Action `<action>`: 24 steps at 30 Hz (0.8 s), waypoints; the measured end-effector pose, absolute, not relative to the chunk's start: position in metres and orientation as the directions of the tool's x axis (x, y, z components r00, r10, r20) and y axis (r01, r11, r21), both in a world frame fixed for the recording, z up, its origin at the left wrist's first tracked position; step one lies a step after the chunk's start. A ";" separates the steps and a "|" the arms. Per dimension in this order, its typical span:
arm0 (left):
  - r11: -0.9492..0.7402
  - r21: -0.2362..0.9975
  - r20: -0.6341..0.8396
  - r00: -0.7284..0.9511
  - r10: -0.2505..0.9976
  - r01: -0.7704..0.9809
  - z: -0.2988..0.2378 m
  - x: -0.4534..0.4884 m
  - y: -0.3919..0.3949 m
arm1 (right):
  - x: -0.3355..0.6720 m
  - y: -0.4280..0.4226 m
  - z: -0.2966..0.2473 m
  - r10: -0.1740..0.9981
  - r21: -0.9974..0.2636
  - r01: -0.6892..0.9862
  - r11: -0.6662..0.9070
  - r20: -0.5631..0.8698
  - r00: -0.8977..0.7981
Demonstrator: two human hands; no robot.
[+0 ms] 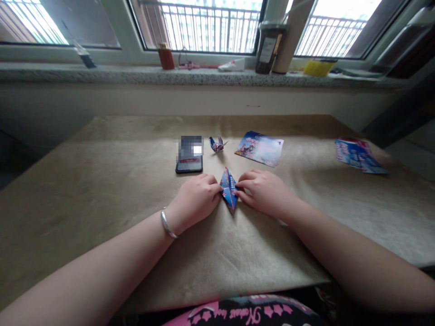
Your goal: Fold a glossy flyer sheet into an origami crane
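Note:
A blue printed sheet of origami paper (230, 190), folded into a narrow diamond, lies on the table between my hands. My left hand (200, 194) pinches its left corner, with a silver bangle on the wrist. From the other side, my right hand (261, 190) grips the right edge with thumb and fingers. Just beyond the diamond stands a finished paper crane (217, 144) in similar colours. A phone (189, 165) with a partly blurred screen lies left of the crane. To the crane's right is a small stack of printed square paper (261, 148).
More blue and red printed papers (360, 156) lie fanned at the table's right side. The beige table (118, 181) meets a wall below a granite windowsill (210, 78). On the sill stand a red bottle (166, 58), a dark lidded container (268, 50) and a yellow item (318, 68).

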State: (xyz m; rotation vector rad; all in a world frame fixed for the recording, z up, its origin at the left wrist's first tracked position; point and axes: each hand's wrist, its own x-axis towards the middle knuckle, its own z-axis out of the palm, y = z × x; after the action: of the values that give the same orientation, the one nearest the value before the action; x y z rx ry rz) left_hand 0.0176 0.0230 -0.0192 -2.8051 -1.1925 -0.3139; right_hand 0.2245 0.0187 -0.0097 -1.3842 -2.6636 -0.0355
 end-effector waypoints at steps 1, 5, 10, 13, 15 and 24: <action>-0.700 0.011 0.216 0.682 0.699 0.714 -0.019 0.018 0.023 | 0.225 0.019 -0.010 0.813 -0.055 0.815 0.576 0.139 -0.565; -0.739 0.037 0.246 0.711 0.659 0.673 -0.019 0.019 0.022 | 0.225 0.020 -0.011 0.803 -0.077 0.803 0.590 0.153 -0.575; -0.761 0.147 0.343 0.689 0.639 0.632 -0.025 0.020 0.023 | 0.229 0.025 -0.018 0.774 -0.098 0.773 0.627 0.191 -0.604; -0.790 0.161 0.336 0.719 0.608 0.592 -0.027 0.019 0.024 | 0.234 0.033 -0.027 0.742 -0.110 0.738 0.666 0.208 -0.638; -0.806 0.166 0.335 0.736 0.588 0.568 -0.027 0.018 0.025 | 0.237 0.038 -0.033 0.739 -0.116 0.740 0.663 0.259 -0.622; -0.832 0.160 0.286 0.782 0.554 0.531 -0.027 0.017 0.025 | 0.240 0.048 -0.044 0.756 -0.175 0.757 0.630 0.363 -0.545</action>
State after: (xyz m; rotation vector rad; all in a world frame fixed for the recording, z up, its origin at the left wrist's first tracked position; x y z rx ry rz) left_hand 0.0170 0.0247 -0.0274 -3.0318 -0.9248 -0.5212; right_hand 0.2398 0.0476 -0.0436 -1.1986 -2.4491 -0.0031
